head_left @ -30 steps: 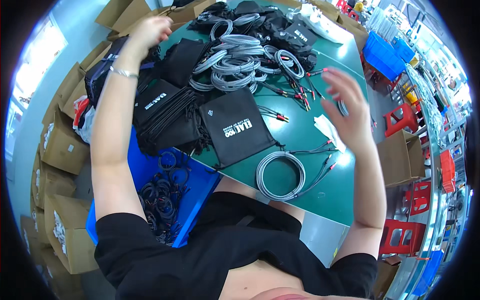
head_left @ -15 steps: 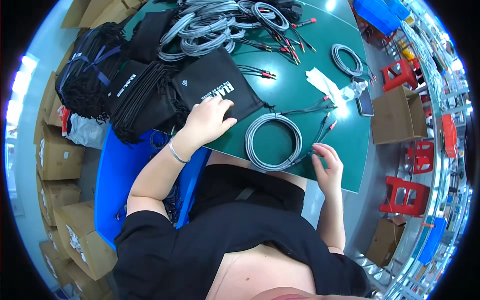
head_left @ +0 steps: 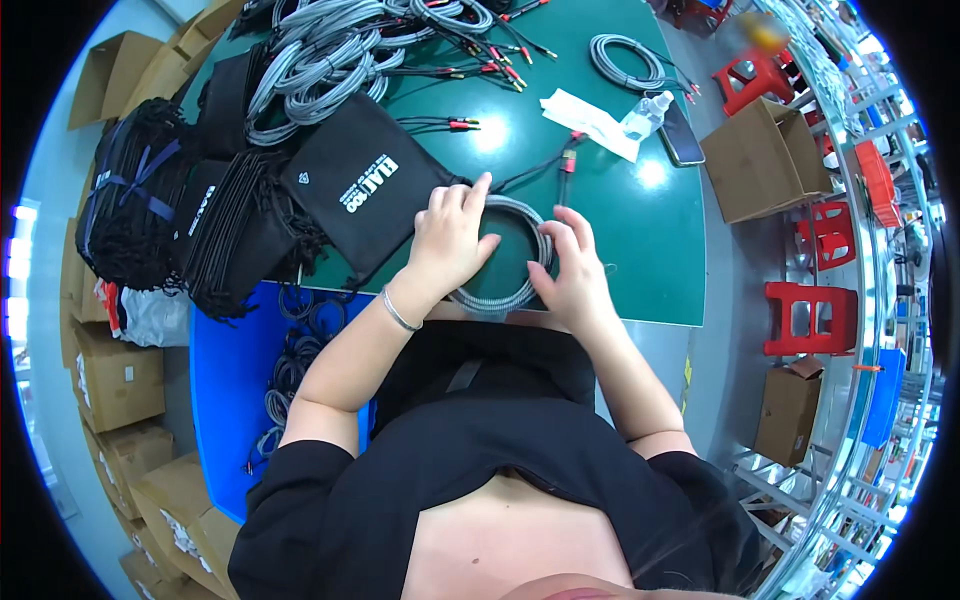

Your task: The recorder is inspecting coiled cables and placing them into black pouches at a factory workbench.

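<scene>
Before us is a green table (head_left: 650,270), and at its near edge lies one coil of grey cable (head_left: 497,303), between our two hands. Our left hand (head_left: 448,240) is spread over the left side of this coil, with the fingers stretched and the thumb standing apart, so we call it open. On its wrist we see a silver bracelet (head_left: 398,312). Our right hand (head_left: 575,262) is at the right side of the coil, with thumb and fingers bent about its edge; we cannot tell if they are gripping it. On the far side, the dark leads of the coil run to the right and end in red plugs (head_left: 569,160).

Just to the left of the left hand lies a flat black bag (head_left: 340,190) with white print, and further left there is a stack of black bags (head_left: 225,225). Beyond them, on the far left, is a heap of grey cables (head_left: 330,80). On the far right we find a white paper (head_left: 590,122), a clear bottle (head_left: 648,114), a phone (head_left: 683,135) and a smaller grey coil (head_left: 625,80). Near left, below the table, stands a blue bin (head_left: 225,400) with dark cables inside.
</scene>
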